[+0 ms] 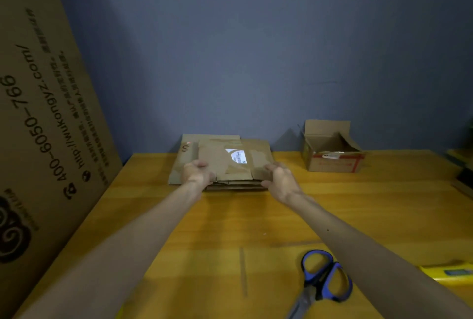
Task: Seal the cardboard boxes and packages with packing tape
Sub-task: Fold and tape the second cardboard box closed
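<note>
Flattened cardboard stack (222,162) at 12 o'clock is gripped at near edge by left hand (195,172) and right hand (280,177), both curled round it; scissors (323,283) noted at 5 o'clock

Flattened boxes (220,162): brown, white barcode label. Table (256,216): yellow wood grain. Scissors (323,276): blue-and-black handles. Open box (332,157): brown, red printed lines. Leaning carton (43,126): brown, black lettering. Wall (256,49): blue-grey.

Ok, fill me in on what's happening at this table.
A person holds a stack of flattened cardboard boxes at the far side of the table, left hand gripping its near left edge, right hand its near right corner. A small open box stands to the right, and blue-handled scissors lie near the front. No tape is in hand.
</note>
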